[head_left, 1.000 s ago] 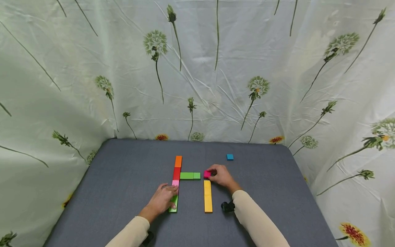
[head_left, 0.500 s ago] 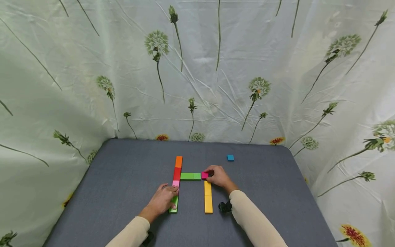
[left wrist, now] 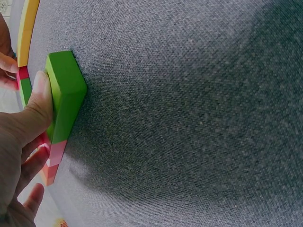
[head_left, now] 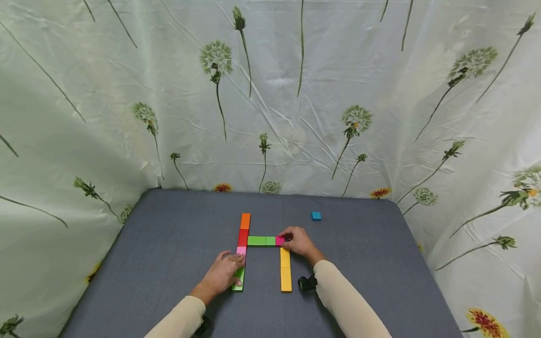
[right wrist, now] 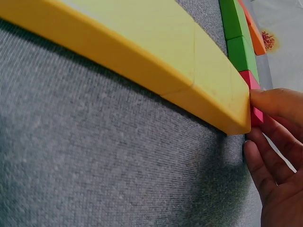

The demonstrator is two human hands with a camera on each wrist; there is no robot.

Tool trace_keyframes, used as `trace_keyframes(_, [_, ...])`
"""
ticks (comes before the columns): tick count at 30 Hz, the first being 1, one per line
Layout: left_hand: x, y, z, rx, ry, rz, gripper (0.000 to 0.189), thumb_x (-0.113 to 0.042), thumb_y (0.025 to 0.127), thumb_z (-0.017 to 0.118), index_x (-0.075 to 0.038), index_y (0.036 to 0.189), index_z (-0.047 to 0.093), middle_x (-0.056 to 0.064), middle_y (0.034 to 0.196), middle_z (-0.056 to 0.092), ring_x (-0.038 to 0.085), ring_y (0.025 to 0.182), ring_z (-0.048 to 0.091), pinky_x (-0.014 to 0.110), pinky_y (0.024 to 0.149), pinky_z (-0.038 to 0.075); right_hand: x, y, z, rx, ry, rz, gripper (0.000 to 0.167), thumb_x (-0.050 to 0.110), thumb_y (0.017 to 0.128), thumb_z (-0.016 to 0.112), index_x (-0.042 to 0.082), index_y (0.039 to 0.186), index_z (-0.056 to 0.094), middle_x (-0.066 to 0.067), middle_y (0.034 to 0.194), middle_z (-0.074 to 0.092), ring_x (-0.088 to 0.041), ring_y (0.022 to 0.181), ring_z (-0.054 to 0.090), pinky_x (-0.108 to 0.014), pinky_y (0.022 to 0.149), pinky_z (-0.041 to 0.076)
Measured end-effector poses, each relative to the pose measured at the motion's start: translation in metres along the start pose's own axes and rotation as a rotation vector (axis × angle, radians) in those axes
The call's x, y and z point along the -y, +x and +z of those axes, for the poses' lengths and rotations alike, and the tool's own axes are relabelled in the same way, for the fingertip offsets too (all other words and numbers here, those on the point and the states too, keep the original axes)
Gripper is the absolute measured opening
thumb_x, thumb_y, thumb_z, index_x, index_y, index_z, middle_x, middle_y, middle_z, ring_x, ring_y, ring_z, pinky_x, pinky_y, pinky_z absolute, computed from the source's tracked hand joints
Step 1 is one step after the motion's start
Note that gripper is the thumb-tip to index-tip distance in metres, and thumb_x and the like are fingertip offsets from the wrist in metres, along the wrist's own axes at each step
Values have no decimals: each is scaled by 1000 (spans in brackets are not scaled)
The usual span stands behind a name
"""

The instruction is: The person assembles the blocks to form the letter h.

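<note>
My right hand (head_left: 297, 241) pinches a small magenta block (head_left: 280, 241) between thumb and fingers. The block meets the end of two light green blocks (head_left: 257, 241) laid crosswise, and sits at the far end of the yellow blocks (head_left: 285, 270). In the right wrist view, the magenta block (right wrist: 258, 116) is partly hidden by the thumb and the yellow. My left hand (head_left: 224, 271) rests on the left column, thumb on its near green block (left wrist: 68, 109), fingers by the pink block (head_left: 241, 251). Beyond the pink come a red block (head_left: 243, 237) and an orange block (head_left: 245, 221).
A small blue block (head_left: 316, 216) lies apart toward the back right of the grey cloth-covered table (head_left: 359, 234). Behind the table hangs a pale curtain (head_left: 274, 117) with a dandelion print. A dark wrist camera (head_left: 307, 283) sits under the right sleeve.
My right hand has slid left with the magenta block, closing the gap to the green blocks. The left hand has stayed in place.
</note>
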State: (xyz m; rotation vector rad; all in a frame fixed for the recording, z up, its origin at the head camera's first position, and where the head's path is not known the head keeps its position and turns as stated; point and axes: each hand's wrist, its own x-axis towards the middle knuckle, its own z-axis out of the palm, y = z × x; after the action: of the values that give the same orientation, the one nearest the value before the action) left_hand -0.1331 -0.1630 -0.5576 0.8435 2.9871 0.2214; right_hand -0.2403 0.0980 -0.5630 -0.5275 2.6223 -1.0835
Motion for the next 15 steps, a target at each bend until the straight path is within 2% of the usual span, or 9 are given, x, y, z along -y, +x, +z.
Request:
trace_keyframes(10, [0,1,0,0,11,3,63,-36,64,80,-4,118,69,8,126,64,23,116,59,47,101,40,-1,-1,0,-9,49,23,27,2,80,73,3,106,71,-7,104,66,-19,90,59,-37,81,52])
trace_keyframes(12, [1,0,0,-8,17,6,63,-36,63,81,-4,117,70,8,125,65,22,116,60,47,100,40,-4,-2,-1,-43,69,12,27,4,81,73,3,107,71,-7,104,66,-20,91,60,-38,82,52])
trace_keyframes(15, [1,0,1,-17,21,8,63,-37,63,81,-5,116,70,8,125,65,22,115,60,47,100,40,-11,-3,-5,-159,88,-20,25,6,81,74,3,106,70,-8,103,67,-23,92,62,-39,81,53])
